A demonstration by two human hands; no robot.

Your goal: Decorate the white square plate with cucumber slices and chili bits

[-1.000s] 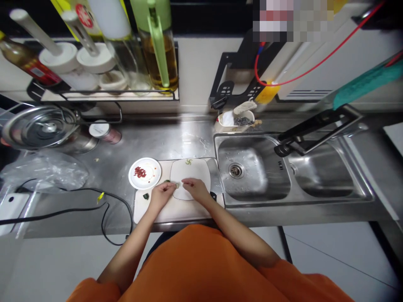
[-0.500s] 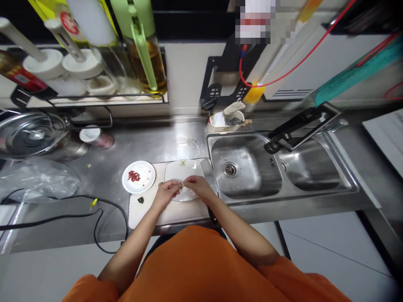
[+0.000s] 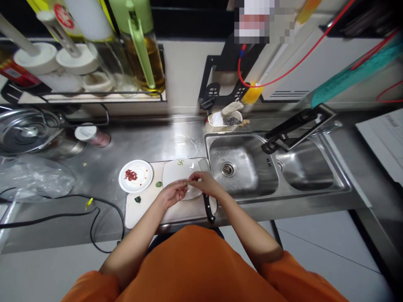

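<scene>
Over the front of a white square plate (image 3: 173, 170) with a green swirl mark, my left hand (image 3: 174, 193) and my right hand (image 3: 204, 183) meet fingertip to fingertip. Both pinch a small pale piece (image 3: 188, 183), too small to name. The plate rests on a pale cutting board (image 3: 147, 214). Left of my left hand lie a small green piece (image 3: 159, 184) and a dark green scrap (image 3: 137, 199). A knife (image 3: 209, 209) with a black handle lies at the board's right side, near my right wrist, its blade partly hidden.
A round white plate (image 3: 146, 167) holds chopped red bits. To the right is a double steel sink (image 3: 245, 191) with a black faucet (image 3: 273, 142). Black cables (image 3: 94, 222), a plastic bag (image 3: 34, 178), a lidded pot (image 3: 31, 134) and a jar (image 3: 92, 135) lie left. Bottles stand on a rack (image 3: 110, 98).
Both hands have shifted slightly right in the view, still together at the fingertips. My left fingers are more spread. More of the knife handle and the small green piece now show.
</scene>
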